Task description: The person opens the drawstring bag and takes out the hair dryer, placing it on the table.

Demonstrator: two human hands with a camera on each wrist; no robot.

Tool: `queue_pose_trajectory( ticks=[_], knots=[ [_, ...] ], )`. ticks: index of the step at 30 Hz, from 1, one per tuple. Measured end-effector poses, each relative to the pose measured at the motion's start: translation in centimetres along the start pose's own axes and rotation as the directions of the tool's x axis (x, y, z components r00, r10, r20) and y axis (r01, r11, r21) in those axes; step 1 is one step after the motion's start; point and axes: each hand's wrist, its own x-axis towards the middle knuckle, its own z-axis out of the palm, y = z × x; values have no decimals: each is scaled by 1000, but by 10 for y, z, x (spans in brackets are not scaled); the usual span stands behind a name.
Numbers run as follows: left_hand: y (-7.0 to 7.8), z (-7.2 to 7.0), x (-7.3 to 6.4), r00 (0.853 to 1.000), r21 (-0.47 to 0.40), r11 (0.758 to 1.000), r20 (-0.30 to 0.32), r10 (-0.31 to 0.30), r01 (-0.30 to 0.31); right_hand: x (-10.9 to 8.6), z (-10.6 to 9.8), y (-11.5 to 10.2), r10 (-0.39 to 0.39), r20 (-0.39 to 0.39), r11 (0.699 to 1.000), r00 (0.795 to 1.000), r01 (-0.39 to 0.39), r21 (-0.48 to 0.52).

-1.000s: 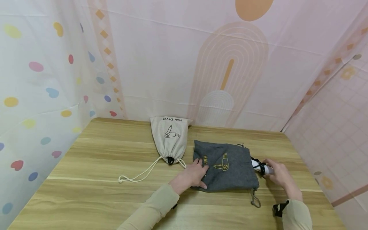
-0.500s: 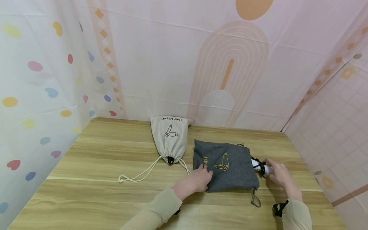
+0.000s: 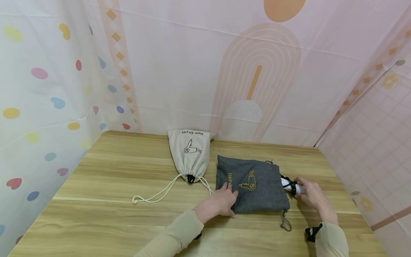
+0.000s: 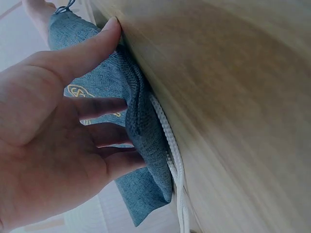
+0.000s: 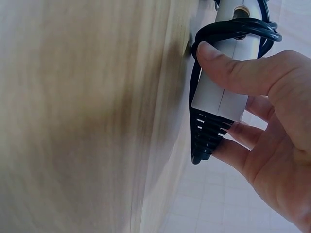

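A dark grey drawstring bag (image 3: pixel 264 191) with a yellow hair dryer print lies flat on the table. The white handle of a hair dryer (image 3: pixel 285 183), wound with black cord, sticks out of its right end; the rest is hidden inside. My right hand (image 3: pixel 309 194) holds this handle, thumb on one side and fingers on the other, beside the ribbed cord guard (image 5: pixel 206 133). My left hand (image 3: pixel 221 201) rests with spread fingers on the bag's left end, its thumb down by the near edge.
Behind and left of the grey bag lies a beige drawstring bag (image 3: pixel 189 157) printed "Hair Dryer", its white cord (image 3: pixel 160 194) trailing left and toward the grey bag. The wooden table (image 3: pixel 96 214) meets patterned cloth walls (image 3: pixel 179 71) at the back and sides.
My left hand has shifted slightly right along the grey bag's end, and its thumb has slid to the near edge. The right hand and the hair dryer handle stay in place.
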Motion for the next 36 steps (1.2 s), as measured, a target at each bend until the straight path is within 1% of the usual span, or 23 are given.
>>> queue_pose_trajectory(
  ticks=[4, 12, 19, 27, 30, 33, 36],
  knots=[
    [-4, 1, 4, 1000, -26, 1000, -6, 4, -4, 1, 0, 0, 8, 5, 1000, 1000, -8, 0],
    [-9, -2, 8, 1000, -37, 999, 31, 1, 1, 1, -1, 0, 1, 15, 1000, 1000, -1, -7],
    [-11, -3, 7, 1000, -30, 1000, 17, 2, -2, 1, -2, 1, -7, 18, 1000, 1000, 8, -7],
    [-19, -1, 12, 1000, -22, 1000, 11, 9, -8, 1, -2, 2, -13, 21, 1000, 1000, 13, -7],
    [-23, -1, 14, 1000, -41, 999, 24, 2, -1, 1, -3, 1, -13, 23, 1000, 1000, 14, -10],
    [-29, -2, 16, 999, -59, 998, 52, 2, 1, 1, -3, 1, -14, 26, 1000, 1000, 14, -10],
    [-33, -4, 18, 998, -76, 997, 67, 13, -7, 1, -3, 1, -15, 25, 1000, 1000, 15, -7]
  ],
)
